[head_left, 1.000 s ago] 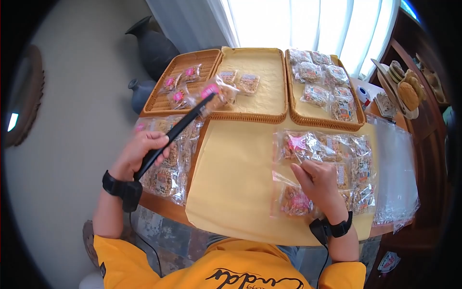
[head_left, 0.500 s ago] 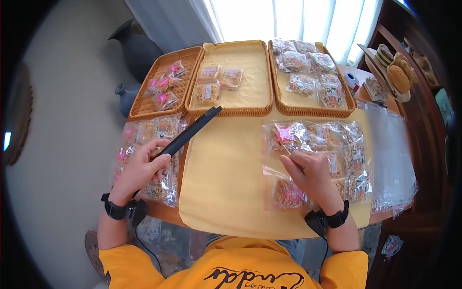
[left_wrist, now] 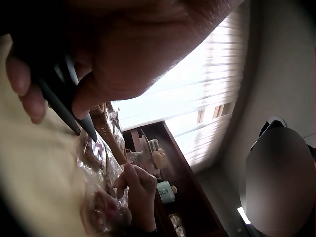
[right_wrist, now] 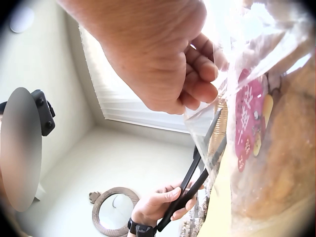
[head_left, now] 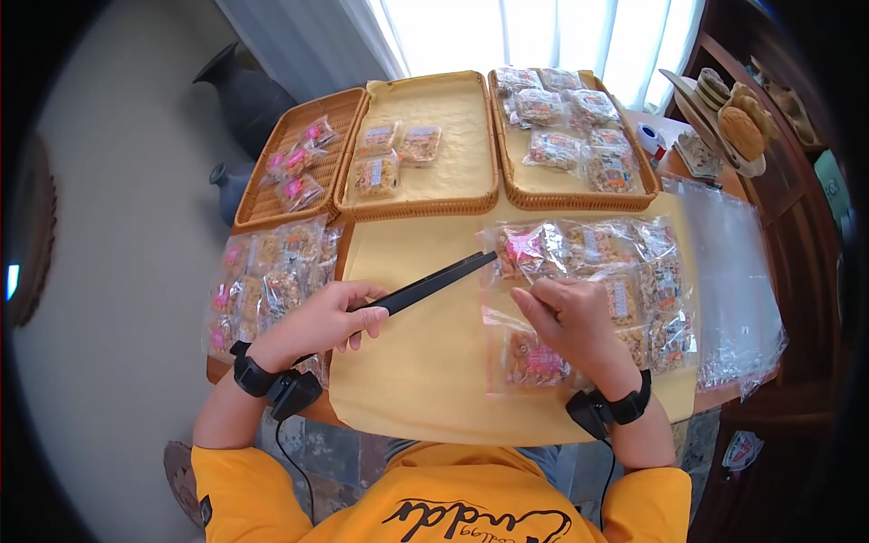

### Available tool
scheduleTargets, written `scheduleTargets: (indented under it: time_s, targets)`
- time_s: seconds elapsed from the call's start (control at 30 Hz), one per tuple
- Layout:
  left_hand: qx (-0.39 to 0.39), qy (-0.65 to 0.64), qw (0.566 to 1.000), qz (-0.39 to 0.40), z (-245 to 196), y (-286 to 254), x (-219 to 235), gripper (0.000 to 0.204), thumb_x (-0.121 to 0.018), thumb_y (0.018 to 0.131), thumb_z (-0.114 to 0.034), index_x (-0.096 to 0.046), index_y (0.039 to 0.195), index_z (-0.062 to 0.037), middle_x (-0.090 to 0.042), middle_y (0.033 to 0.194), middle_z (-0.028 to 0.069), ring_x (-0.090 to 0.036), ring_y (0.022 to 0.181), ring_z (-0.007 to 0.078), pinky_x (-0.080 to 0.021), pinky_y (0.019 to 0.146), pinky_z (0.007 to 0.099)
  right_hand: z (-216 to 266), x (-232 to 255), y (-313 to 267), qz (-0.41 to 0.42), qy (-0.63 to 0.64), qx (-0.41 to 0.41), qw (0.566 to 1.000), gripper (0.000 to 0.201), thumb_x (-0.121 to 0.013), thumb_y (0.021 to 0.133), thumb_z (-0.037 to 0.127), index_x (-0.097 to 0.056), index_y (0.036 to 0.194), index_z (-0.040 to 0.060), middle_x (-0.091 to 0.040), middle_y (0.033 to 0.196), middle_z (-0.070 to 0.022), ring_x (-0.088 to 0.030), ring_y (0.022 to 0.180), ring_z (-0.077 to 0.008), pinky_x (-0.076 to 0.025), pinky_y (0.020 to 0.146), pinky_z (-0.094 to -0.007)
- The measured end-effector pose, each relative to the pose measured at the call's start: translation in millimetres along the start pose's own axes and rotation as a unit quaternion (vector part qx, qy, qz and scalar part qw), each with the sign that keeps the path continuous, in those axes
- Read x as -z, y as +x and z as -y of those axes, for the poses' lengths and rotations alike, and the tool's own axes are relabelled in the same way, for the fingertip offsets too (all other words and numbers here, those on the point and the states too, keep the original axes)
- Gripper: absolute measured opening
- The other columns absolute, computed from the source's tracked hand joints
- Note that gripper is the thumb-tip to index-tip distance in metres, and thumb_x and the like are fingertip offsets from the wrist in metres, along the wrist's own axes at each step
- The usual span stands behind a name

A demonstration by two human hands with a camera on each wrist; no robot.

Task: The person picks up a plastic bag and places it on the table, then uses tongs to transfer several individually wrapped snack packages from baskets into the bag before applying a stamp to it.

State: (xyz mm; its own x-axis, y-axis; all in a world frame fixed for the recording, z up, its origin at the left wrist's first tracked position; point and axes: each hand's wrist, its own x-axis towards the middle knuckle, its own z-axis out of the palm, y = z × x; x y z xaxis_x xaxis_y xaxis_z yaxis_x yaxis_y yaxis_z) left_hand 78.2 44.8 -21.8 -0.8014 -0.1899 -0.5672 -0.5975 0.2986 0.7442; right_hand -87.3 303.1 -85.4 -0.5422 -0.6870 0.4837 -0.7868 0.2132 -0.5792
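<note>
My left hand (head_left: pixel 339 317) grips black tongs (head_left: pixel 434 281) near their rear end. The tongs slant up to the right, their two tips slightly apart with nothing between them, right at the left edge of a large clear bag (head_left: pixel 668 290). Inside this bag lie rows of wrapped snack packets, two with pink labels (head_left: pixel 541 359) on the left side. My right hand (head_left: pixel 579 326) pinches the bag's clear film (right_wrist: pixel 197 123) between thumb and curled fingers, lifting it above the packets. In the right wrist view the tongs (right_wrist: pixel 190 185) appear beyond the film.
Behind stand three wicker baskets: the left (head_left: pixel 258 213) holds several pink-labelled packets, the middle (head_left: pixel 466 100) three packets, the right (head_left: pixel 516 195) many packets. Another filled bag (head_left: pixel 272 281) lies at left. Flat clear bags (head_left: pixel 733 281) lie at right. Yellow paper (head_left: pixel 407 380) covers the middle.
The pink-labelled packet in the tongs was let go into the left basket. My left hand then swung the tongs right and down to the bag. The right hand keeps its hold.
</note>
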Motion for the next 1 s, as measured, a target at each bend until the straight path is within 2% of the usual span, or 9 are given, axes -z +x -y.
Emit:
scheduleTargets:
  time_s: [0.03, 0.33, 0.5, 0.63, 0.7, 0.77, 0.8, 0.9, 1.0]
  targets:
    - [-0.003, 0.001, 1.000, 0.014, -0.3, 5.8, 0.7, 0.033, -0.060, 0.095, -0.019, -0.058, 0.121, 0.0029, -0.062, 0.077, 0.0002, -0.054, 0.058, 0.0047, -0.044, 0.051, 0.0199, -0.5, 0.3, -0.2, 0.008, -0.013, -0.002, 1.000, 0.028, -0.068, 0.087, 0.023, -0.058, 0.065, 0.0091, -0.054, 0.054, -0.0107, -0.059, 0.052, -0.0292, -0.045, 0.047, -0.0398]
    - [-0.007, -0.022, 0.995, 0.097, -14.5, 66.2, -6.5, 0.024, -0.060, 0.095, -0.021, -0.064, 0.103, 0.0010, -0.063, 0.074, 0.0021, -0.055, 0.055, 0.0080, -0.046, 0.052, 0.0228, -2.2, -1.7, -0.1, 0.007, -0.010, 0.009, 1.000, 0.031, -0.069, 0.086, 0.023, -0.054, 0.063, 0.0079, -0.051, 0.052, -0.0114, -0.056, 0.051, -0.0307, -0.043, 0.046, -0.0412]
    - [0.008, -0.057, 0.992, 0.114, -6.6, 57.8, -6.3, 0.019, -0.059, 0.095, -0.016, -0.065, 0.096, 0.0011, -0.062, 0.071, 0.0017, -0.056, 0.056, 0.0078, -0.046, 0.054, 0.0216, -1.4, -1.6, 0.3, 0.002, -0.016, 0.020, 1.000, 0.030, -0.070, 0.086, 0.020, -0.055, 0.063, 0.0060, -0.051, 0.053, -0.0123, -0.055, 0.049, -0.0302, -0.042, 0.046, -0.0391]
    - [0.060, -0.132, 0.985, 0.092, 17.0, 12.0, -2.1, 0.018, -0.058, 0.096, -0.015, -0.065, 0.097, 0.0011, -0.062, 0.071, 0.0024, -0.057, 0.055, 0.0083, -0.046, 0.053, 0.0208, -1.4, -2.2, -0.5, 0.006, -0.017, 0.018, 1.000, 0.028, -0.071, 0.085, 0.017, -0.057, 0.063, 0.0042, -0.049, 0.054, -0.0137, -0.053, 0.047, -0.0295, -0.040, 0.045, -0.0366]
    - [0.071, -0.145, 0.984, 0.078, 26.7, -15.8, 4.1, 0.018, -0.058, 0.096, -0.016, -0.065, 0.098, 0.0011, -0.062, 0.072, 0.0023, -0.057, 0.054, 0.0084, -0.046, 0.052, 0.0209, -1.8, -2.3, -1.1, 0.010, -0.015, 0.016, 1.000, 0.029, -0.070, 0.085, 0.018, -0.056, 0.063, 0.0058, -0.050, 0.054, -0.0127, -0.054, 0.049, -0.0306, -0.040, 0.045, -0.0383]
    - [0.096, -0.247, 0.962, 0.062, 33.5, -42.2, 13.0, 0.019, -0.058, 0.096, -0.017, -0.063, 0.100, 0.0009, -0.063, 0.072, 0.0033, -0.058, 0.053, 0.0091, -0.047, 0.051, 0.0208, -1.3, -2.3, -0.8, 0.016, -0.015, 0.007, 1.000, 0.031, -0.070, 0.085, 0.018, -0.053, 0.061, 0.0071, -0.050, 0.053, -0.0123, -0.054, 0.049, -0.0317, -0.040, 0.045, -0.0394]
    - [0.096, -0.250, 0.962, 0.056, 36.4, -50.2, 19.8, 0.019, -0.058, 0.096, -0.017, -0.063, 0.100, 0.0009, -0.063, 0.072, 0.0033, -0.058, 0.053, 0.0091, -0.047, 0.051, 0.0208, 0.8, -1.8, 0.0, 0.018, -0.012, 0.012, 1.000, 0.031, -0.070, 0.085, 0.018, -0.053, 0.061, 0.0071, -0.050, 0.053, -0.0123, -0.054, 0.049, -0.0317, -0.040, 0.045, -0.0394]
    - [0.039, -0.296, 0.954, -0.037, 43.4, -61.7, 45.8, 0.020, -0.058, 0.096, -0.018, -0.061, 0.101, 0.0013, -0.064, 0.073, 0.0068, -0.061, 0.053, 0.0115, -0.051, 0.049, 0.0210, 4.3, 0.5, 0.8, 0.026, -0.023, 0.001, 0.999, 0.033, -0.071, 0.084, 0.017, -0.052, 0.059, 0.0066, -0.048, 0.051, -0.0130, -0.054, 0.048, -0.0319, -0.040, 0.044, -0.0391]
    - [-0.010, -0.322, 0.938, -0.127, 32.2, -48.9, 81.1, 0.022, -0.054, 0.098, -0.019, -0.059, 0.102, 0.0014, -0.063, 0.075, 0.0045, -0.060, 0.057, 0.0098, -0.051, 0.049, 0.0206, 2.9, -1.1, 1.0, 0.022, -0.023, -0.003, 1.000, 0.033, -0.071, 0.084, 0.017, -0.053, 0.058, 0.0061, -0.049, 0.051, -0.0141, -0.054, 0.047, -0.0320, -0.039, 0.044, -0.0388]
